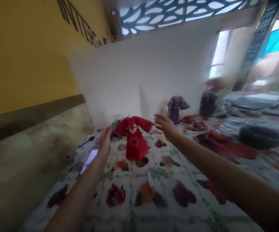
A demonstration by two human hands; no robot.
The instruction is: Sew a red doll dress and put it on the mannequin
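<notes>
A small red dress (136, 138) with wide sleeves and pale embroidery on the chest stands upright on the patterned tablecloth (134, 180), between my two hands. My left hand (104, 138) is beside the sleeve on the left. Its fingers are drawn together at the tips, and blur hides what they may hold. Close to the end of the other sleeve is my right hand (166, 127), with fingers stretched out and apart and nothing in them. A short dark tip shows between that sleeve and my fingers.
A phone (89, 161) with a lit screen lies by my left forearm. Behind on the right stands a small purple robe (177, 109). Red cloth (223, 145) and a black bundle (261, 137) lie farther right. A white panel (139, 71) rises behind the dress.
</notes>
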